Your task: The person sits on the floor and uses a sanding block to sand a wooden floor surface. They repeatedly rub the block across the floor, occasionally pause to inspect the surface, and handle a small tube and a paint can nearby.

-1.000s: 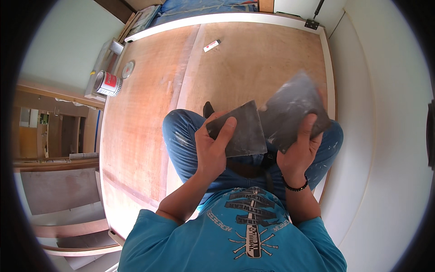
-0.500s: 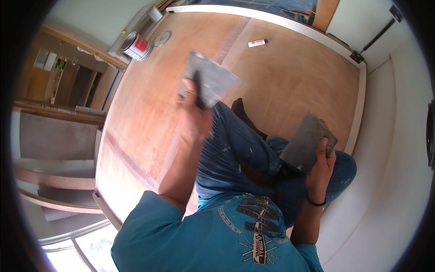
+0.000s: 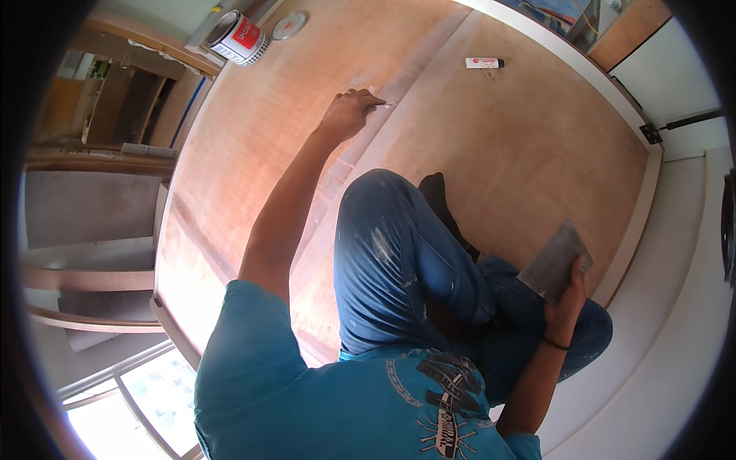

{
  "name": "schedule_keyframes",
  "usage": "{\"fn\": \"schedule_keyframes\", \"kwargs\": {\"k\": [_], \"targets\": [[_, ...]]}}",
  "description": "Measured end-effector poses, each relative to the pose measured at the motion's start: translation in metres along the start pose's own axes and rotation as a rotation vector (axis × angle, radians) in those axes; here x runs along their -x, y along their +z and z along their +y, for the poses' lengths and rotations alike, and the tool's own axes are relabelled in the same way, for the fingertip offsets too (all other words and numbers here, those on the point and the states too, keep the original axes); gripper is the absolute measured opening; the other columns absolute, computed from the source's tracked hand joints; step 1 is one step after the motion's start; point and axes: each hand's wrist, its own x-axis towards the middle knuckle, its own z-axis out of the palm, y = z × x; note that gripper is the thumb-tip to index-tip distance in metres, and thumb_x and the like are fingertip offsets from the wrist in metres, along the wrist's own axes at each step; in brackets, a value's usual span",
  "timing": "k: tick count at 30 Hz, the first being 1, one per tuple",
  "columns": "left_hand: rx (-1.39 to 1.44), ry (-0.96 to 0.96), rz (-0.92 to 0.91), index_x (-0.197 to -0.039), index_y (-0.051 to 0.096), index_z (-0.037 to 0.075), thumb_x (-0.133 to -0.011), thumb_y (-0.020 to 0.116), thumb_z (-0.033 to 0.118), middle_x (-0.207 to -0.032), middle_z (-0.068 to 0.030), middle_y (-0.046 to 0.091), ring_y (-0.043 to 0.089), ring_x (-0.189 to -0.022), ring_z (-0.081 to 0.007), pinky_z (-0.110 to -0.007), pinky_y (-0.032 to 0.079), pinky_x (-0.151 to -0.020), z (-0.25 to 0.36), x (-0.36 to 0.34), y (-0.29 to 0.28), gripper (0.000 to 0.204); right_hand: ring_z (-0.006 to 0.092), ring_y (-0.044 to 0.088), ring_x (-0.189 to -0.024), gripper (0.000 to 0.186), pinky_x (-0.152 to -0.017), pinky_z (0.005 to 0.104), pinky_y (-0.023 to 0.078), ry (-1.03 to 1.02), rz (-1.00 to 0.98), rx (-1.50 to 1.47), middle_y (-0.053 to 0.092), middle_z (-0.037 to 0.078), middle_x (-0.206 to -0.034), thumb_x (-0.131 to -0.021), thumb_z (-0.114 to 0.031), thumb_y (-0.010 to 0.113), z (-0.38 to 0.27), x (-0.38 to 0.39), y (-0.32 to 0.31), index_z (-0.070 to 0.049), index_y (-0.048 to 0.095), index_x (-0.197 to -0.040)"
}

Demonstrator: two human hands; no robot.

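- Paint-type tin [image 3: 239, 38], far left: white and red label, standing open near the board's edge.
- Round metal lid [image 3: 289, 26]: lying flat just beside the tin.
- Left hand [image 3: 346, 119]: arm stretched forward, fingers bent, forefinger reaching toward the seam. Can't tell if anything is in the grip; the hand's own back hides it. Contact with the board also unclear.
- Pale seam strip [image 3: 418, 69]: runs slantwise along the wooden board [image 3: 537, 130], right by the left fingertips.
- Small white tube [image 3: 483, 63], black cap: lying on the board, well apart from both hands.
- Grey flat spreader plate [image 3: 553, 259]: held over the bent right leg, tilted, off the board. Looks thin, light and fairly stiff, maybe slightly springy; smeared face could be slick. Best hold: back edge, thumb on one face, fingers behind, front edge left free. Doesn't look fragile.
- Right hand [image 3: 566, 297]: closed around the plate's near right edge; dark bracelet [image 3: 556, 344] at the wrist.
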Motion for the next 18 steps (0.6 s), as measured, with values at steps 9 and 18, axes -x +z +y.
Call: {"fn": "schedule_keyframes", "kwargs": {"k": [9,18], "targets": [[-0.315,0.172,0.078,-0.130,0.074,0.025,-0.090,0.063,0.004,-0.127,-0.0008,0.071,0.058,-0.129,-0.0231,-0.051,0.028,-0.120,-0.033,-0.009,0.084,0.046,0.0284,0.066,-0.119,0.058,-0.098,0.0435,0.057,0.049,0.026,0.005,0.065,0.014,-0.133,-0.107,-0.042,0.061,0.002,-0.006,-0.006,-0.002,0.049,-0.147],[-0.217,0.038,-0.072,-0.131,0.074,0.031,-0.094,0.062,0.004,-0.131,0.0040,0.073,0.058,-0.131,-0.0191,-0.058,0.019,-0.120,-0.021,-0.045,0.026,0.047,0.0279,0.066,-0.119,0.062,-0.097,0.0426,0.058,0.062,0.072,0.049,0.064,0.014,-0.135,-0.106,-0.044,0.062,0.001,-0.007,0.001,-0.001,0.047,-0.149]]}}
